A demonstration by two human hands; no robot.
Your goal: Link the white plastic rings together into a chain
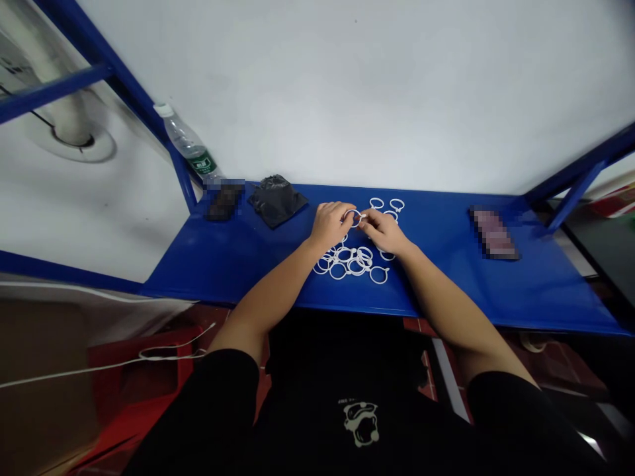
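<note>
A white curtain ring (353, 211) with a small tab is held up between my two hands over the blue table. My left hand (331, 223) pinches its left side between thumb and fingers. On the other side, the fingers of my right hand (383, 231) are closed at the small tab. Below my hands lies a loose, overlapping pile of similar white rings (338, 271), partly hidden by the left hand. A few more rings (397, 204) lie just beyond the right hand, and one of them is partly covered by it.
On the blue table (446, 277), a crumpled black plastic bag (278, 201) and a dark blurred object (224, 201) lie at the left. A clear bottle (191, 145) leans by the blue frame. At the right lies a blurred pinkish phone-like object (495, 233). A white wall rises behind.
</note>
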